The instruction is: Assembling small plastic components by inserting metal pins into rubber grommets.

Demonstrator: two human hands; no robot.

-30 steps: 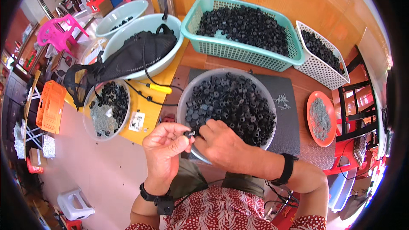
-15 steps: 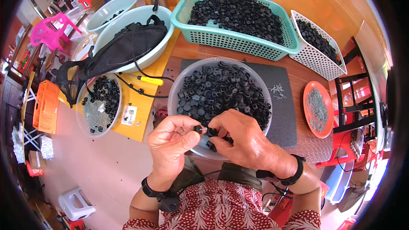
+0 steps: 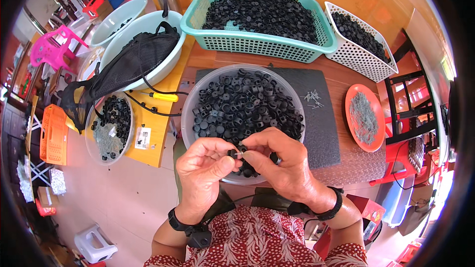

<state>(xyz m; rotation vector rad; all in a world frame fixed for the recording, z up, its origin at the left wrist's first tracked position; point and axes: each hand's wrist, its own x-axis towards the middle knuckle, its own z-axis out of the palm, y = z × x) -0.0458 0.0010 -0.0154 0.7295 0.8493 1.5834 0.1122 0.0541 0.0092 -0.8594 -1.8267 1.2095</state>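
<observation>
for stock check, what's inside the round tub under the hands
Small black parts, hiding the bottom of the round tub; the left hand and the right hand partly cover its near side.

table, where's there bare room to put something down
Mainly the dark mat nearer than the metal pins, between round bowl and orange plate. A narrow wood strip lies bare between mat and plate. Crowded: the far side, with green basket and white basket, and the bowl's near edge, by left hand and right hand.
</observation>
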